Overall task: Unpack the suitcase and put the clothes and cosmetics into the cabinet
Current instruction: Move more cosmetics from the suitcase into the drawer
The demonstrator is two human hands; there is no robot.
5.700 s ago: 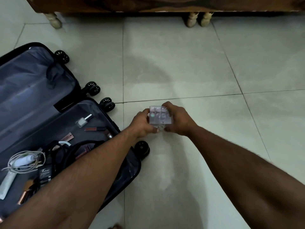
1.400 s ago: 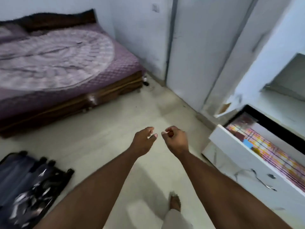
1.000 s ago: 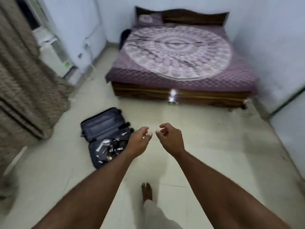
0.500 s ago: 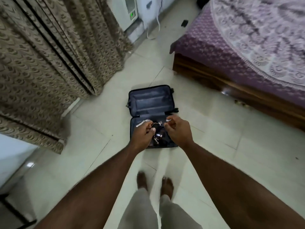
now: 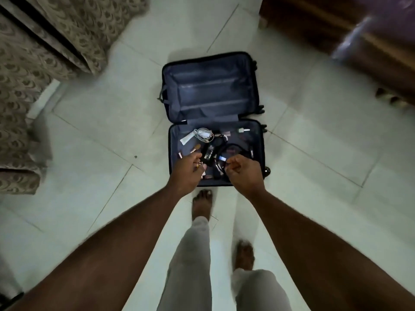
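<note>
Suitcase [image 5: 211, 86] lies open flat on the pale tiled floor [image 5: 94, 122] in the head view, straight ahead of us at twelve o'clock. Its far half shows only grey lining; its near half holds a jumble of small items: a white tube [image 5: 188, 138], a coiled white cable [image 5: 204, 134], a black cable [image 5: 233, 147], a black adapter [image 5: 208, 152], and a small bottle [image 5: 243, 130] toward one o'clock. Our left hand [image 5: 187, 170] hangs over the near half with fingers loosely curled, holding nothing we can make out. Our right hand [image 5: 243, 172] hangs just beside it, fingers curled inward, likewise with nothing visible in its grasp. Our bare feet in light trousers [image 5: 190, 254] stand at six o'clock. A patterned curtain [image 5: 45, 52] hangs at ten o'clock; a wooden bed frame [image 5: 336, 37] sits at two o'clock. The cabinet is out of view.
</note>
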